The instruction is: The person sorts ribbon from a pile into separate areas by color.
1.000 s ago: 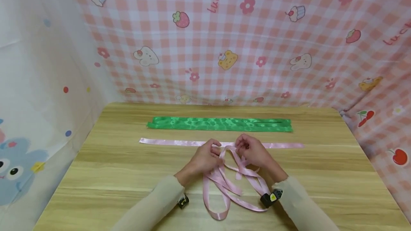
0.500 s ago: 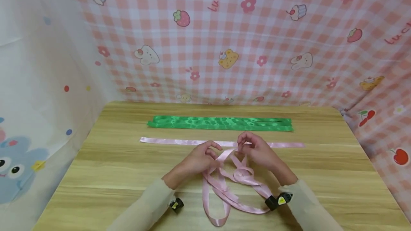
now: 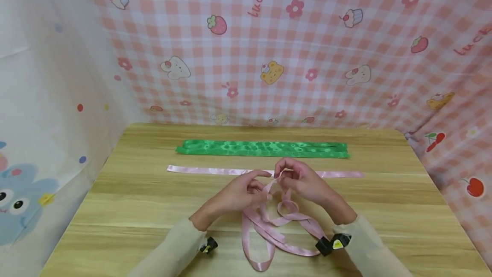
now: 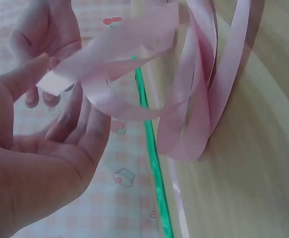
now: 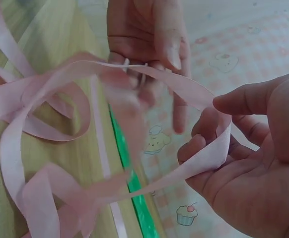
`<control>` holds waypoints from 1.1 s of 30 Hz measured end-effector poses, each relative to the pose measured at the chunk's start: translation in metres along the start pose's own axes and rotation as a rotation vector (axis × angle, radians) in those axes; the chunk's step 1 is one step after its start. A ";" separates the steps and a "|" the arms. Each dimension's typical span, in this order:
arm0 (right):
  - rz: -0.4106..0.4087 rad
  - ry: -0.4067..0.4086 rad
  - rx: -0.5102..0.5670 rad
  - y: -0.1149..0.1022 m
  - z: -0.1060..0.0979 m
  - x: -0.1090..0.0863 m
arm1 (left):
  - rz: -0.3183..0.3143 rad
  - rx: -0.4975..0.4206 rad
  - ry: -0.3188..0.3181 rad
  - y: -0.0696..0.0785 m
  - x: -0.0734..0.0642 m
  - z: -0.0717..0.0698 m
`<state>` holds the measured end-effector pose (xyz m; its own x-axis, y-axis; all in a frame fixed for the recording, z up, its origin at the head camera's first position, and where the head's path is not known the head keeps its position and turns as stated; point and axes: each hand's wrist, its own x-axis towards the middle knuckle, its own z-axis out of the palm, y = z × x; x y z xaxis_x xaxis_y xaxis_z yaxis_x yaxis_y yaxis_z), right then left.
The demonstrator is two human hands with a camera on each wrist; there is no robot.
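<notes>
A long pink satin ribbon lies in loose loops on the table, and part of it rises between both hands. My right hand pinches a bend of it between thumb and fingers; in the right wrist view the ribbon forms a wide loop from there. Facing it, my left hand holds another stretch, which crosses its fingers near the thumb. One cut end of the ribbon shows by the left thumb in the left wrist view. Part of the ribbon is blurred in the right wrist view.
Behind the hands, a flat pink ribbon strip lies straight across the table. Green ribbon strips lie side by side beyond it. A checked cloth hangs at the table's back edge.
My left hand has shifted slightly left, and the right hand has drawn the ribbon up between them. The small ribbon loop beneath the right hand has changed shape. The flat strips stay put.
</notes>
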<state>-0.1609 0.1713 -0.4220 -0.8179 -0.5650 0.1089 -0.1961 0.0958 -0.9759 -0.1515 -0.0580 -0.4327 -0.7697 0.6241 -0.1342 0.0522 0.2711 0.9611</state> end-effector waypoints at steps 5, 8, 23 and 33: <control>-0.005 -0.046 0.037 -0.004 0.001 0.000 | 0.014 0.021 -0.088 0.002 -0.005 -0.006; 0.014 -0.115 0.080 -0.007 -0.001 -0.001 | 0.034 -0.016 -0.110 0.003 -0.009 -0.010; -0.019 -0.231 -0.095 -0.057 -0.016 -0.010 | 0.227 -0.372 -0.175 0.032 -0.037 -0.033; -0.163 -0.072 -0.086 -0.093 -0.054 -0.032 | 0.283 -0.323 -0.109 0.055 -0.062 -0.058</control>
<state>-0.1456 0.2248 -0.3241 -0.7314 -0.6354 0.2478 -0.3710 0.0659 -0.9263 -0.1377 -0.1238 -0.3576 -0.6814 0.7191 0.1367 0.0364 -0.1532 0.9875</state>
